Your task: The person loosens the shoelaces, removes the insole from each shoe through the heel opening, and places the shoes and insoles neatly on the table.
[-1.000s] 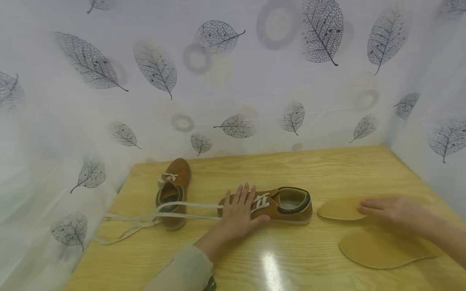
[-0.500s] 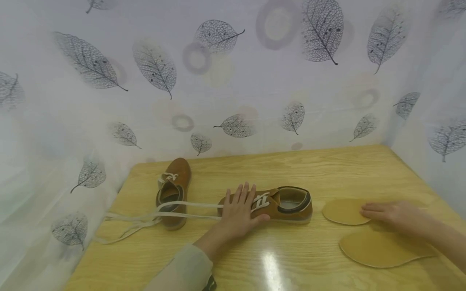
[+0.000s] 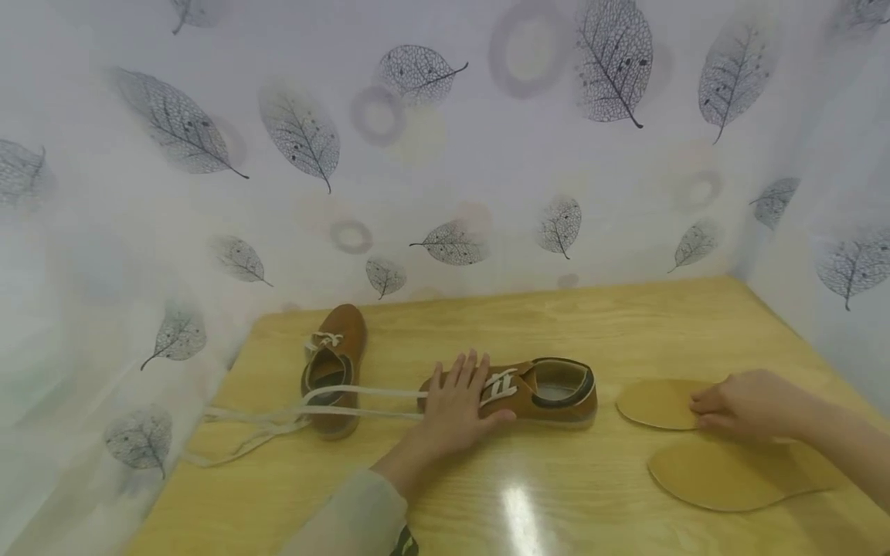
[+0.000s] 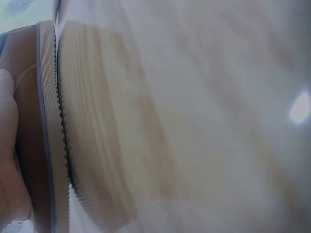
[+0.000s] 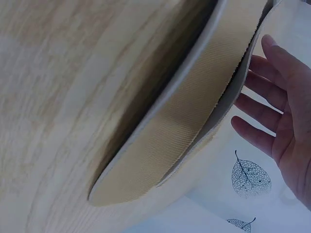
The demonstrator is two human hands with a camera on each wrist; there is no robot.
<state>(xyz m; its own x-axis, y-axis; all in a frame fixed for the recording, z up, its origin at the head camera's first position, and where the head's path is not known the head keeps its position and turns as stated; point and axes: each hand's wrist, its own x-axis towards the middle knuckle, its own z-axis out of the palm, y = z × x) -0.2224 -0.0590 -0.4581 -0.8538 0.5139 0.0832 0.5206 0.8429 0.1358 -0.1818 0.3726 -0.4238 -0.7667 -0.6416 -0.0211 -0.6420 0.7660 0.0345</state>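
Note:
In the head view, my left hand (image 3: 453, 405) lies over the toe of a brown lace-up shoe (image 3: 559, 409), its fingers extended across the upper. The left wrist view shows a thumb against this shoe's side (image 4: 31, 107), above its ridged sole. My right hand (image 3: 754, 405) is at the farther of two tan insoles (image 3: 653, 405), its fingers bent at the insole's edge in the head view. In the right wrist view, the hand's fingers (image 5: 260, 114) look loosely bent, with the thumb apart. The nearer insole (image 3: 716, 475) lies below that hand.
A second brown shoe (image 3: 348, 332) stands at the left. Long cream laces (image 3: 278, 421) run from under my left hand across its heel to the left. A leaf-printed white sheet (image 3: 452, 154) surrounds the wooden table (image 3: 591, 494).
The farther insole shifted slightly to the right and nearer, then stayed. My right hand has lifted its back, and its fingers have bent. The left hand keeps its place on the shoe.

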